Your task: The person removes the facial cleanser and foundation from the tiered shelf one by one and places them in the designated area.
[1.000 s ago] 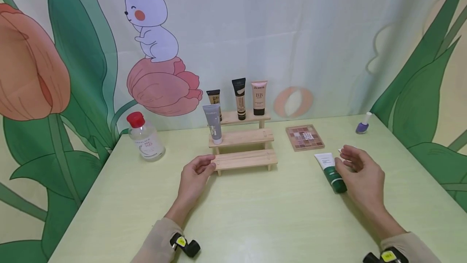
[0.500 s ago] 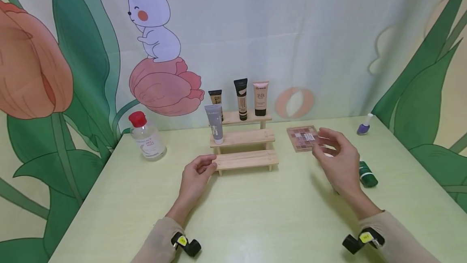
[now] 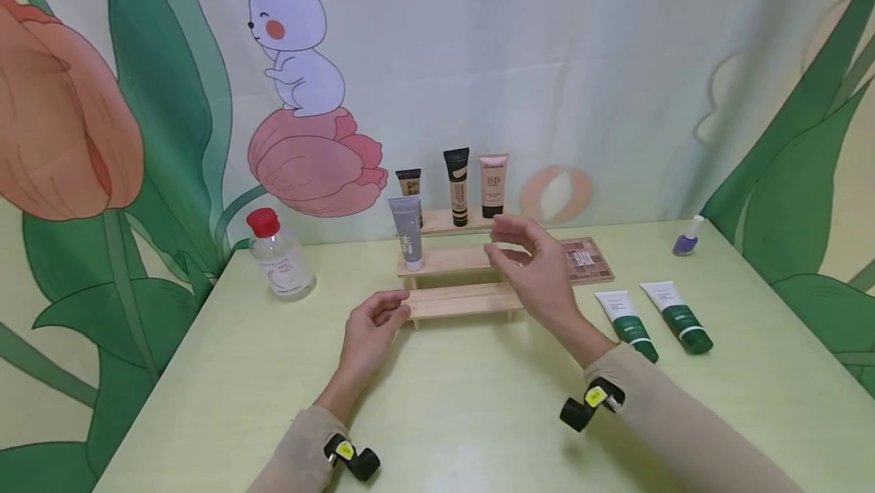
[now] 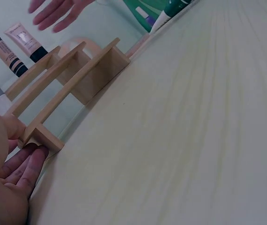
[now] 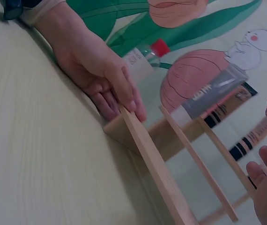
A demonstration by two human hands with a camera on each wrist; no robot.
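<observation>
A small three-tier wooden display rack (image 3: 465, 301) stands at the middle of the table. My left hand (image 3: 369, 330) pinches the left end of its lowest step, thumb above and fingers tucked under in the left wrist view. Near the rack's right end, my right hand (image 3: 543, 273) hovers with loosely bent fingers and nothing in it. On the top step stand a black-and-gold tube (image 3: 409, 183), a black-capped beige tube (image 3: 458, 193) and a pink BB cream tube (image 3: 493, 188). A grey-blue tube (image 3: 408, 235) is upright at the left of the middle step.
Right of the rack lie an eyeshadow palette (image 3: 589, 259) and two green-and-white tubes (image 3: 629, 322). A purple nail polish bottle (image 3: 686, 241) stands at the back right. On the left is a clear bottle (image 3: 282, 265) with a red cap. A printed curtain hangs behind.
My right hand has moved left, from the green-and-white tubes past the palette to the rack's right end, uncovering both tubes. My left hand keeps its hold on the rack.
</observation>
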